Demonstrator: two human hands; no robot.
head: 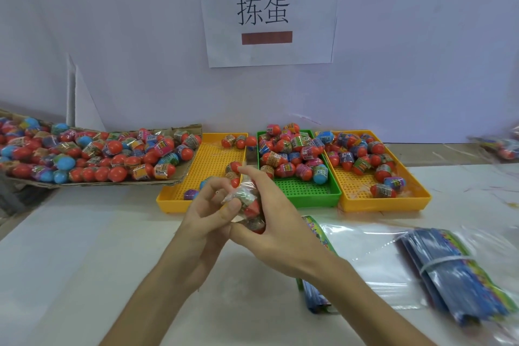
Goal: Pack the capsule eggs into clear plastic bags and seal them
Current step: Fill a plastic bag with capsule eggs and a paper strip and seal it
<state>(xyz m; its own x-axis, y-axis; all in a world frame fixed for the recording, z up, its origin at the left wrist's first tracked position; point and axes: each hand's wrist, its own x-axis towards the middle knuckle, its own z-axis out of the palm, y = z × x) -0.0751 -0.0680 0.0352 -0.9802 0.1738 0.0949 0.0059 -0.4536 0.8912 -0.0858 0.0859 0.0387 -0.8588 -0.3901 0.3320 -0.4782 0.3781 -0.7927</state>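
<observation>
One view only, from the camera on my head. It looks forward and down across the white table (84, 247) toward the wall (407, 50), wide-angle, edges bowed. My left hand (206, 215) and right hand (276, 215) sit close under the lens, near frame centre, forearms entering from the bottom edge. Beyond them, mid-distance: the left yellow tray (171, 201), green tray (317, 198), right yellow tray (393, 202), side by side against the wall. The paper sign (269, 11) hangs straight ahead, top centre. No second view to overlap with.
</observation>
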